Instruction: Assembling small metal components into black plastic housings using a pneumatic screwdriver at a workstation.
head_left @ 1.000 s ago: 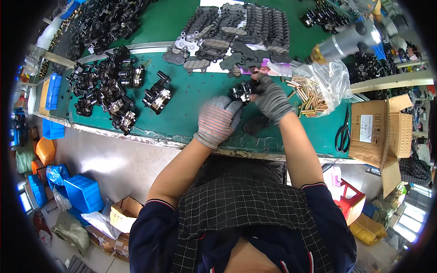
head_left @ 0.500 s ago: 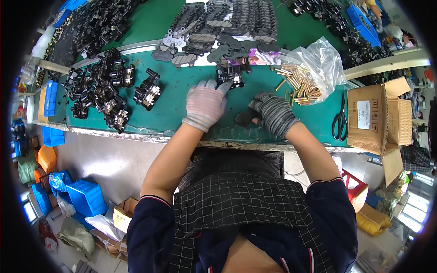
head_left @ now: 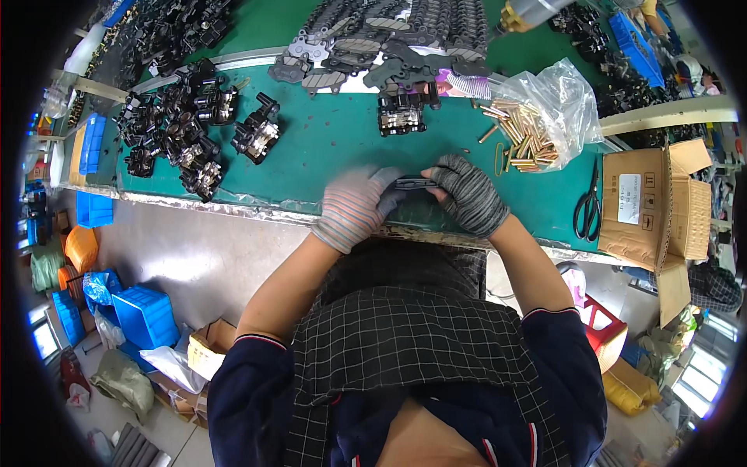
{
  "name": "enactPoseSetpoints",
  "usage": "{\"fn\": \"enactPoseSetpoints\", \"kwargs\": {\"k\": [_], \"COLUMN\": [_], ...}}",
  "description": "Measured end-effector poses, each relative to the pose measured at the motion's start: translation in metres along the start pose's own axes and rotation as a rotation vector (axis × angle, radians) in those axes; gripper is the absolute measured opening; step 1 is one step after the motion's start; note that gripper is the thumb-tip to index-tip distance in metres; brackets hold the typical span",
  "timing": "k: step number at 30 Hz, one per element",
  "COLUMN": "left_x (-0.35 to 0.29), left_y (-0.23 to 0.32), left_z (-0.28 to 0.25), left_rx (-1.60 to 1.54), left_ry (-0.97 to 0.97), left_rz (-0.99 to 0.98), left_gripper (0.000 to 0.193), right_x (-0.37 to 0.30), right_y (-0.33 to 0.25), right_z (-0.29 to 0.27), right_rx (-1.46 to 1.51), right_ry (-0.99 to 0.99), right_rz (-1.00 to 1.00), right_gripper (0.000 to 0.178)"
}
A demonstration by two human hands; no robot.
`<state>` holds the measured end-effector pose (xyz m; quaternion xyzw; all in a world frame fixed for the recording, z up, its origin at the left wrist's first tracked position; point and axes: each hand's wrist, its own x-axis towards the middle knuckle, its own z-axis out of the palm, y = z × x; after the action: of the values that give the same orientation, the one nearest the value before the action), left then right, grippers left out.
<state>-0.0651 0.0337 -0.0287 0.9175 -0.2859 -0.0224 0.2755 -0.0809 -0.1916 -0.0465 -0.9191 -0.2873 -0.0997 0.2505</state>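
Observation:
Near the front edge of the green bench, my two gloved hands meet at dark brake pads (head_left: 414,184) held edge-on. My right hand (head_left: 473,194), in a dark grey striped glove, is closed on their right end. The fingers of my left hand (head_left: 354,204), in a pale pinkish striped glove, close round the left end, partly blurred. How many pads are there is hard to make out. Beyond my hands, a black and silver brake caliper (head_left: 401,114) sits by itself, touched by neither hand.
More calipers (head_left: 175,121) are piled at left, one lying apart (head_left: 257,128). Rows of brake pads (head_left: 366,50) lie at the back. Brass-coloured pins (head_left: 525,140) spill from a clear bag (head_left: 572,109). Black scissors (head_left: 587,208) and a cardboard box (head_left: 642,202) are at right; a power tool (head_left: 533,12) hangs above.
My left hand has left the caliper and come back toward the bench edge, meeting my right hand at the brake pads. My right hand has lifted and turned the dark pad it held.

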Motion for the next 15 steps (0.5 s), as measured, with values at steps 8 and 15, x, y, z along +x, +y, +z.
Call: {"fn": "enactPoseSetpoints", "kwargs": {"k": [8,15], "left_x": [-0.001,0.004], "left_y": [-0.010,-0.009], "left_z": [0.016,0.006], "left_rx": [-0.078,-0.055], "left_ry": [0.126,0.212], "left_rz": [0.023,0.052], "left_gripper": [0.033,0.030], "right_x": [0.003,0.010], "right_y": [0.015,0.021], "right_z": [-0.002,-0.001], "right_rx": [0.290,0.276], "right_ry": [-0.140,-0.045], "right_rz": [0.257,0.137], "right_gripper": [0.027,0.029]}}
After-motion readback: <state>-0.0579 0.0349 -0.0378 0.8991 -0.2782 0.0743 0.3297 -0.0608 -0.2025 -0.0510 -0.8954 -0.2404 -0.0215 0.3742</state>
